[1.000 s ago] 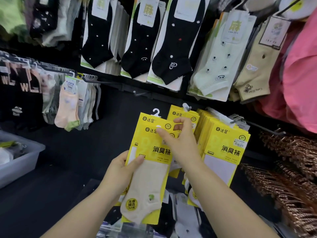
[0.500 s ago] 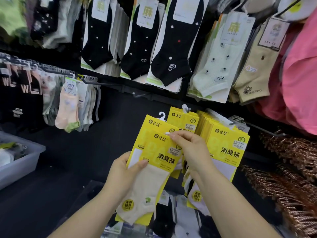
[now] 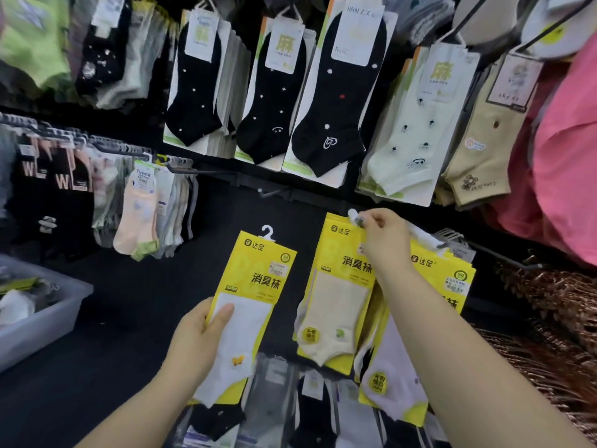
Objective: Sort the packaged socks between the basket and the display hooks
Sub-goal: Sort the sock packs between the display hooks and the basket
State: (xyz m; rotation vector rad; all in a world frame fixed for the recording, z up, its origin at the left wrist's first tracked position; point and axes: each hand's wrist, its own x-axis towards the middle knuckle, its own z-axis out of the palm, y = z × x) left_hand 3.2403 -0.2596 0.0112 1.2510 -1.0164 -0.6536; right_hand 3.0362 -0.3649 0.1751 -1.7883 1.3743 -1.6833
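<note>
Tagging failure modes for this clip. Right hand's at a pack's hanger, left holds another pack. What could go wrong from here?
1. The right hand pinches only the small hanger of the beige-sock pack. It could slip, or snag on the crowded yellow packs beside it.
2. The left hand holds the white-sock pack by one edge. The black sock showing beneath it might slide out.

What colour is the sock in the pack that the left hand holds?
The sock is white with a small yellow motif; head view.

L hand grips white-sock pkg, R hand pinches top of beige-sock pkg beside hung yellow pkgs.
</note>
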